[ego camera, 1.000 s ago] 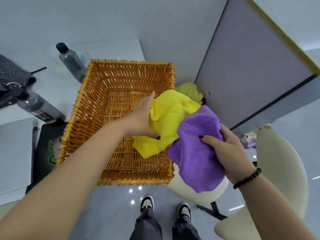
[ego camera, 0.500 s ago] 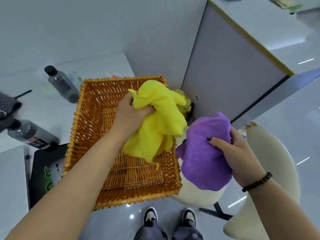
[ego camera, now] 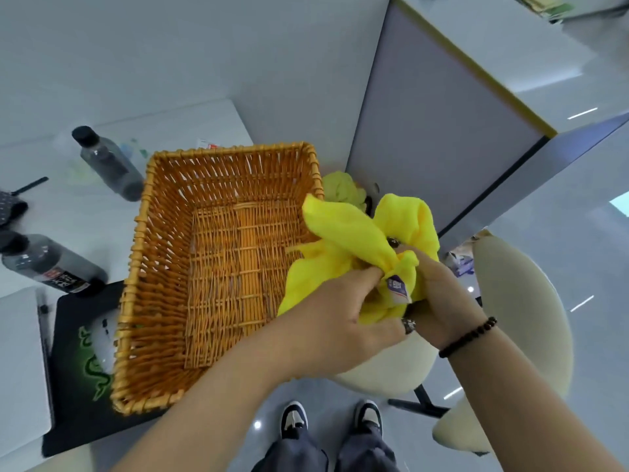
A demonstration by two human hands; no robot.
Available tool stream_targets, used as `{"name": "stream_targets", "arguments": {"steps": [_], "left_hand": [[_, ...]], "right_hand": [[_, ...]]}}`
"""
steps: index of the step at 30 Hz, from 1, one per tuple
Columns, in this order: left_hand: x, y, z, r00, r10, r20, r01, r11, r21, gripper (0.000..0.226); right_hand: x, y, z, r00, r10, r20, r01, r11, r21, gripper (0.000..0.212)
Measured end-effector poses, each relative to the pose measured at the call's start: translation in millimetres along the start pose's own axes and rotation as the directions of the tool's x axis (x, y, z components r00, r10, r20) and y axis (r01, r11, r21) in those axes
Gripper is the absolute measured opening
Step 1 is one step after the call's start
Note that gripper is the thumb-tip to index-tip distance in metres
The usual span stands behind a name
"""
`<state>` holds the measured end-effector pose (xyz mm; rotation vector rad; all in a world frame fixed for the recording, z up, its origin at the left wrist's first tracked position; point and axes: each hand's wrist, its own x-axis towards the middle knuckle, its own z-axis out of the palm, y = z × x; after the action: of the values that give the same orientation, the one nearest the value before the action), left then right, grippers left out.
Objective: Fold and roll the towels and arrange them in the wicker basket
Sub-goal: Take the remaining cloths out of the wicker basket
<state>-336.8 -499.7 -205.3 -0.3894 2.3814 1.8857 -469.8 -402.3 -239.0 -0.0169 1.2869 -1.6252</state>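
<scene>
Just beside the right wall of the wicker basket (ego camera: 218,264), both hands hold the bunched yellow towel (ego camera: 354,247) in the air, the left hand (ego camera: 343,321) and right hand (ego camera: 439,301) each with a grip clamped on its crumpled cloth near the label; with nothing flat under it, the loose folds could slip or sag, leaving a lopsided roll. Its basket sits bare on a white bench (ego camera: 41,185) with two dark bottles (ego camera: 112,165), a black mat (ego camera: 78,362), a second yellowish cloth (ego camera: 343,190) behind it, cream chairs (ego camera: 524,328) and a glossy floor below.

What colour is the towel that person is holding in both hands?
Bright yellow; the towel shows best in the head view, beside the basket.
</scene>
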Motion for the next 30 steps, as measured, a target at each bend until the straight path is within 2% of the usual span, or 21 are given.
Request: {"name": "stream_targets", "arguments": {"steps": [2,3,4,5,7,8,9,10,12,13,15,17,18,20,21,22,25,28,30], "left_hand": [[-12,-3,-17,1.0,-0.008,0.0,0.008,0.997,-0.083,0.038],[-17,-7,-30,0.998,-0.026,-0.064,0.017,0.991,-0.131,0.035],[-22,-13,-44,0.98,-0.053,-0.189,0.024,0.988,-0.154,0.032],[-25,-24,-58,0.929,-0.081,-0.361,0.035,0.991,-0.133,0.032],[-30,-53,-82,0.725,-0.111,-0.68,0.171,0.985,0.021,0.037],[-33,-69,-91,0.631,-0.12,-0.766,0.293,0.951,0.093,0.042],[-37,-85,-100,0.567,-0.129,-0.813,0.408,0.902,0.142,0.048],[-41,-101,-109,0.534,-0.136,-0.834,0.489,0.855,0.173,0.055],[-52,-126,-122,0.514,-0.164,-0.842,0.594,0.776,0.212,0.068],[-57,-134,-128,0.502,-0.168,-0.848,0.638,0.735,0.232,0.073],[-66,-145,-135,0.475,-0.172,-0.863,0.7,0.669,0.252,0.079],[-73,-150,-137,0.445,-0.233,-0.865,0.708,0.683,0.181,0.081],[-76,-153,-138,0.43,-0.298,-0.852,0.693,0.714,0.101,0.082],[-80,-157,-141,0.41,-0.466,-0.784,0.681,0.729,-0.077,0.076],[-82,-159,-143,0.404,-0.525,-0.749,0.685,0.716,-0.132,0.069],[-82,-160,-146,0.41,-0.554,-0.725,0.683,0.713,-0.159,0.058],[-81,-156,-149,0.457,-0.531,-0.713,0.657,0.742,-0.131,0.026],[-83,-150,-145,0.469,-0.502,-0.726,0.637,0.763,-0.116,0.021],[-86,-145,-141,0.471,-0.485,-0.737,0.638,0.764,-0.095,0.022]], "right_hand": [[-1,-3,-4,0.997,-0.052,-0.052,0.047,0.995,-0.086,0.11],[-2,-7,-4,0.996,-0.084,-0.043,0.079,0.992,-0.102,0.11],[-5,-13,-3,0.993,-0.118,-0.026,0.115,0.988,-0.1,0.107],[-7,-19,-1,0.99,-0.144,-0.007,0.142,0.986,-0.088,0.105],[-6,-27,6,0.988,-0.151,0.036,0.154,0.985,-0.079,0.096],[-1,-27,11,0.99,-0.132,0.048,0.136,0.985,-0.108,0.088],[7,-25,16,0.995,-0.097,0.034,0.101,0.983,-0.154,0.08],[17,-19,19,0.998,-0.059,-0.017,0.055,0.978,-0.201,0.069],[36,-5,29,0.982,-0.058,-0.182,0.003,0.957,-0.289,0.039],[44,1,34,0.964,-0.098,-0.248,0.004,0.935,-0.356,0.026],[57,10,43,0.932,-0.232,-0.279,0.067,0.866,-0.496,0.013],[69,17,48,0.906,-0.344,-0.247,0.111,0.756,-0.645,0.018],[76,21,50,0.905,-0.361,-0.227,0.101,0.699,-0.708,0.03],[89,27,56,0.935,-0.297,-0.194,0.038,0.627,-0.778,0.073],[93,30,59,0.954,-0.233,-0.19,0.0,0.632,-0.775,0.09],[99,32,60,0.965,-0.18,-0.191,-0.032,0.643,-0.765,0.097],[105,32,63,0.97,-0.151,-0.193,-0.066,0.598,-0.799,0.083],[104,30,61,0.962,-0.213,-0.172,-0.049,0.481,-0.875,0.079],[99,28,58,0.96,-0.241,-0.145,-0.021,0.454,-0.891,0.069]]}}
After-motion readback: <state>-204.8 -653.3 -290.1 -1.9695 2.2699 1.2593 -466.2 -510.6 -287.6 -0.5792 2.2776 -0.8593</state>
